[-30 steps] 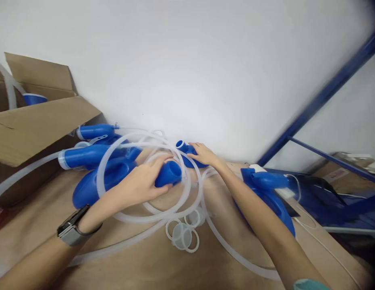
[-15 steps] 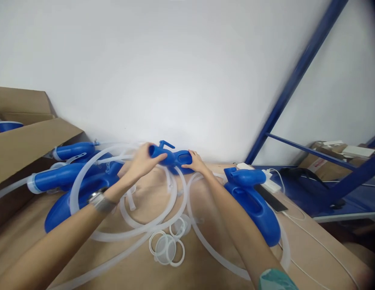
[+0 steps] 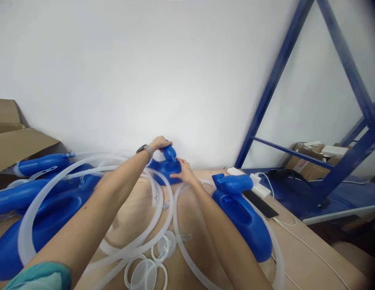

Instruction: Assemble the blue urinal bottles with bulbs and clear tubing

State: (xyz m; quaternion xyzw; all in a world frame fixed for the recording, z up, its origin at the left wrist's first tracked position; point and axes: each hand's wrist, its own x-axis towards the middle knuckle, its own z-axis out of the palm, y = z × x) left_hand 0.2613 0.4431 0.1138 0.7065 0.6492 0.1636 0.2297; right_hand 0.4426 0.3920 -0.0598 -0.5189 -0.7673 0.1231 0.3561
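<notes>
Loops of clear tubing (image 3: 127, 253) are sprawling across the worktop (image 3: 311, 257) at lower centre, partly blocking the blue bottle (image 3: 163, 171) mid-frame; the left hand (image 3: 160, 143) is clamping its top, the right hand (image 3: 184, 172) gripping its right side.

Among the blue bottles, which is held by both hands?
The middle blue bottle, near the wall; the left bottles and the right bottle beside the phone lie unheld.

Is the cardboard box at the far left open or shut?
Open: the cardboard box has its back flap raised and its nearer flap spread outward, neither folded over the top.
</notes>
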